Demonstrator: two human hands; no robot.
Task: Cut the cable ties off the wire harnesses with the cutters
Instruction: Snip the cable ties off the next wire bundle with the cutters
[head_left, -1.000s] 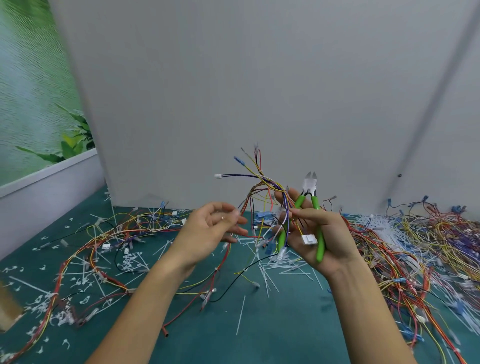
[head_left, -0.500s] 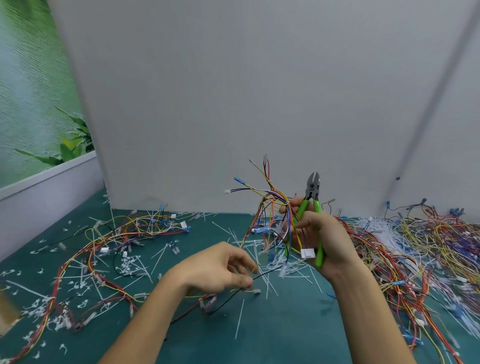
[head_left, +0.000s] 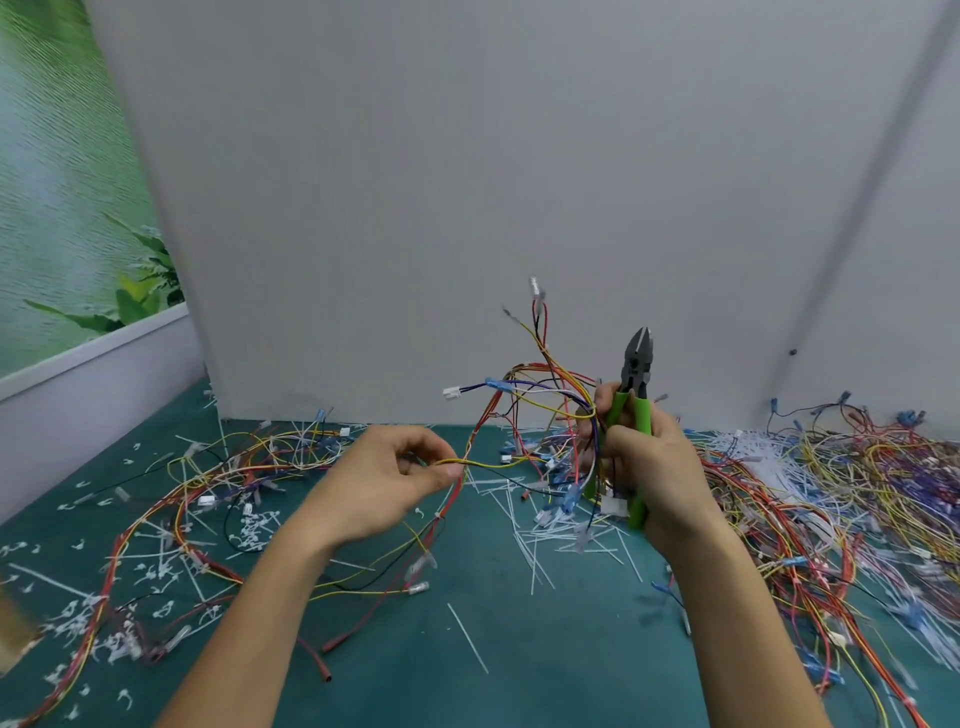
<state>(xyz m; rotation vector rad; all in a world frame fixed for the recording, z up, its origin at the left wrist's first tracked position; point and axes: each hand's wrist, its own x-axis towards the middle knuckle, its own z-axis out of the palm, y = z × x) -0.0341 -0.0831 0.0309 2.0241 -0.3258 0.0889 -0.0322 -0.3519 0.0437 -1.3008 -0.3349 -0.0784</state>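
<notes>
- While the right hand (head_left: 654, 467) grips the green cutters (head_left: 635, 374) and a wire harness (head_left: 545, 384) together, the cutter tips stick up above its fingers.
- Left hand (head_left: 384, 478) pinches a yellow wire (head_left: 493, 464) running from that harness.

"Where are the hands right now?"

"Both are raised, bare forearms reaching up from the lower edge, wrists well apart. The left hand (head_left: 384, 478) sits lower, its back turned toward us, knuckles uppermost."

"Is it holding something?"

"Yes. Its fingers (head_left: 421, 440) are curled in, and thumb and forefinger pinch a yellow wire (head_left: 488, 464) at their tips."

"And the other one?"

"The right hand (head_left: 649, 467) is a little higher, wrist fairly straight. It grips the green handles of the cutters (head_left: 635, 374), whose nose points upward. The same hand holds the wire harness (head_left: 550, 384) against the handles, near its fingertips."
</notes>
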